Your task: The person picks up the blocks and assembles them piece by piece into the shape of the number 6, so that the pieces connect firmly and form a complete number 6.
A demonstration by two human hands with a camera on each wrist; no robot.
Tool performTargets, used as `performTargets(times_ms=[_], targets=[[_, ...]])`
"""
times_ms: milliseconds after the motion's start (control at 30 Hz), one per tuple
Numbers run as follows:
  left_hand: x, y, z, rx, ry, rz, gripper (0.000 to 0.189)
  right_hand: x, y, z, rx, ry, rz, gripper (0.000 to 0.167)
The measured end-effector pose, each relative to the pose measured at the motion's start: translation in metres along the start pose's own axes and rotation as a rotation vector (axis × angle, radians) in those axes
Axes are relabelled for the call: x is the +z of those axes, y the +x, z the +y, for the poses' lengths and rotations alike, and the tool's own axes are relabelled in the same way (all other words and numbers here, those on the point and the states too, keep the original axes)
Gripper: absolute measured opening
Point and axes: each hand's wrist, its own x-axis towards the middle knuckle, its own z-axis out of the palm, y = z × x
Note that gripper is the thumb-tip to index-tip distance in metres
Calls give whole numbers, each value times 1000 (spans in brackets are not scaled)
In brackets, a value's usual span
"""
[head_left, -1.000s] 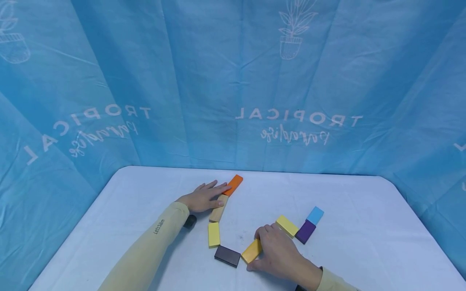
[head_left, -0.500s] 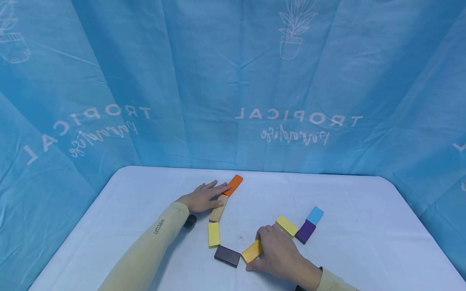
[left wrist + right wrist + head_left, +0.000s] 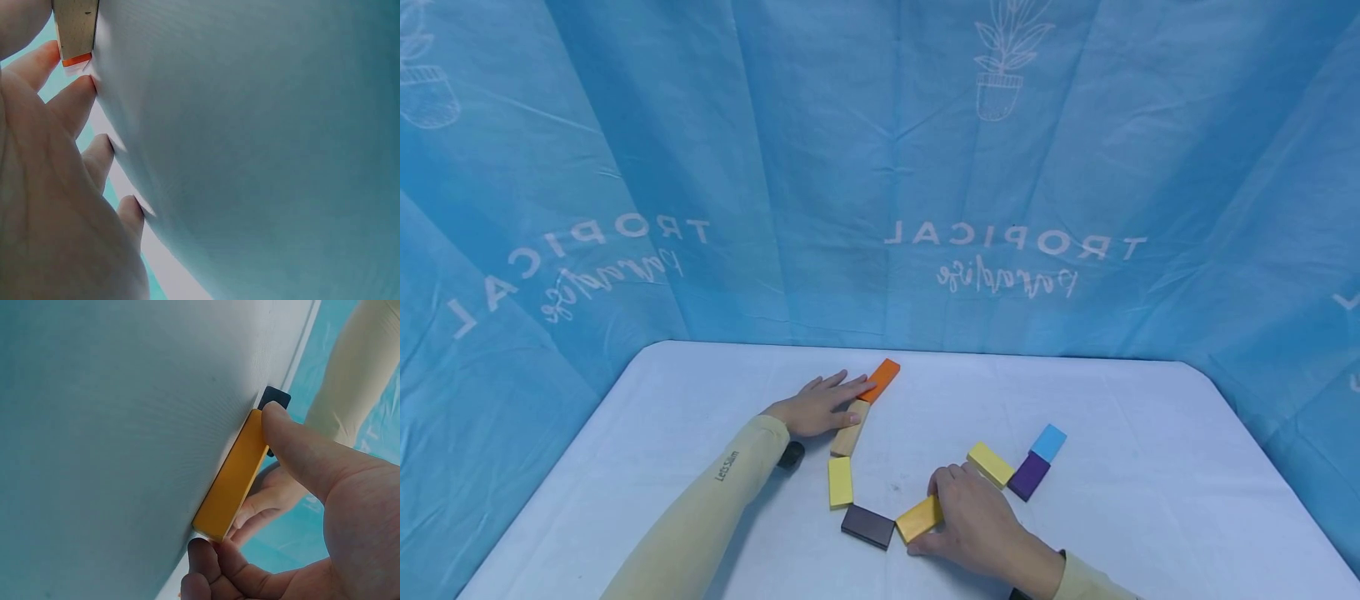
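Observation:
In the head view my right hand (image 3: 977, 521) holds a yellow-orange block (image 3: 917, 521) flat on the white table, thumb at one end and fingers at the other. The right wrist view shows this block (image 3: 230, 478) between thumb and fingers. Its near end meets the corner of a dark block (image 3: 868, 527). My left hand (image 3: 816, 407) lies with spread fingers at the far left part of the curve. One fingertip is on the orange block (image 3: 883, 379), and the thumb is on the plain wooden block (image 3: 850, 432). A yellow block (image 3: 840, 483) links the wooden block and the dark one.
Beyond my right hand lie another yellow block (image 3: 990, 463), a purple block (image 3: 1028, 477) and a light blue block (image 3: 1048, 442), end to end in a bent line. A blue printed curtain (image 3: 850, 208) hangs behind the white table (image 3: 1112, 433).

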Motion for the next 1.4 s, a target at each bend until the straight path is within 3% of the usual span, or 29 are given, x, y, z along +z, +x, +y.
performTargets(times_ms=[267,500,867,1400], targets=[[1,2,-1,-2,-7,4,68,-4,1,4,18,59,-25,71],[0,3,1,-7,-16,1,67,-18,-3,17,26,185,16,70],[-1,2,2,-16,-20,1,67,-39,-8,34,160,305,109,60],[0,1,2,-22,-14,-3,67,-55,-12,79,22,438,233,58]])
